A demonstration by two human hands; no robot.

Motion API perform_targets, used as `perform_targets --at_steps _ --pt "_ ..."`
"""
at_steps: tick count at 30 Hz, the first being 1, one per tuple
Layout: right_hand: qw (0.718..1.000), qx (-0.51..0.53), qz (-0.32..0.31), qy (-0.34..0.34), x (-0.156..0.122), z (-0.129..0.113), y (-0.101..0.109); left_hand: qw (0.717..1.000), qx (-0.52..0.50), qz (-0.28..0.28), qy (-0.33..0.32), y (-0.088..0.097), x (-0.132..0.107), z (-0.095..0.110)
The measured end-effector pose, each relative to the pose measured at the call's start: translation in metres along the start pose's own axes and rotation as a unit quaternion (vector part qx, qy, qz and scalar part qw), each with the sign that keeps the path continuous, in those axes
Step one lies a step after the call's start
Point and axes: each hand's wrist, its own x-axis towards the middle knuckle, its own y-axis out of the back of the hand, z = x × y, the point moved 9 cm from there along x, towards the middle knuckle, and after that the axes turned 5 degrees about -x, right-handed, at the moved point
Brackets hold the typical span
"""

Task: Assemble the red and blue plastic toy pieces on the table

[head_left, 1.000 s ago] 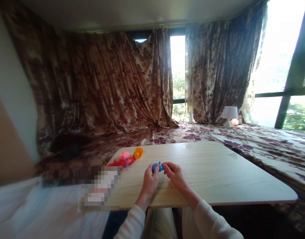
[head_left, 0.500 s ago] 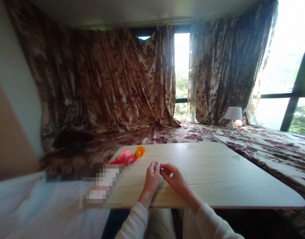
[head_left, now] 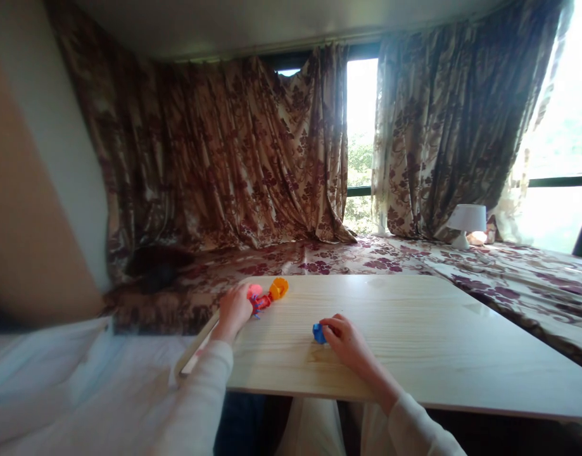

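Observation:
My right hand (head_left: 344, 339) pinches a small blue plastic piece (head_left: 318, 334) with a rounded, scalloped look, just over the table (head_left: 404, 335). My left hand (head_left: 235, 310) is at the table's left side, up against a small pile of coloured pieces. Its fingertips are hidden behind the hand, so what they touch does not show. In the pile are a red piece (head_left: 264, 303), a pinkish-red round piece (head_left: 255, 290), a thin blue spiky piece (head_left: 256, 307) and an orange flower-shaped piece (head_left: 280, 289).
A flat pale item (head_left: 194, 360) lies along the table's left edge, partly behind my left forearm. Beyond the table is a surface with a floral cover (head_left: 314, 256). A white lamp (head_left: 467, 218) stands on it at the right, near the curtains (head_left: 423, 145).
My hands were together over the table, both at the blue piece. The left one has let go and moved left to the pile; the right one keeps the piece. The view has turned slightly left.

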Motion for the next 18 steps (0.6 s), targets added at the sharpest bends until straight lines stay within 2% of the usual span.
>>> perform_targets --at_steps 5,8,11,14,16,18 --pt "1.0 0.007 0.001 0.005 -0.002 -0.006 0.004 0.995 0.018 -0.087 -0.046 -0.025 0.002 -0.007" --pt "0.999 -0.024 -0.009 0.037 -0.003 -0.011 0.001 0.992 0.02 -0.103 -0.064 -0.033 0.0 -0.006" --pt "0.998 -0.035 -0.006 0.051 -0.003 -0.013 0.001 0.992 0.013 -0.101 -0.08 -0.032 -0.003 0.003" --pt "0.997 -0.013 0.044 0.065 -0.003 -0.018 0.013 0.992 -0.03 -0.091 -0.083 -0.031 -0.015 0.026" --pt "0.994 0.01 0.073 0.078 -0.005 -0.022 0.021 0.981 -0.15 -0.092 -0.083 -0.034 -0.03 0.05" --pt "0.992 0.031 0.08 0.091 -0.006 -0.027 0.025 0.958 -0.241 -0.095 -0.122 -0.04 -0.048 0.08"
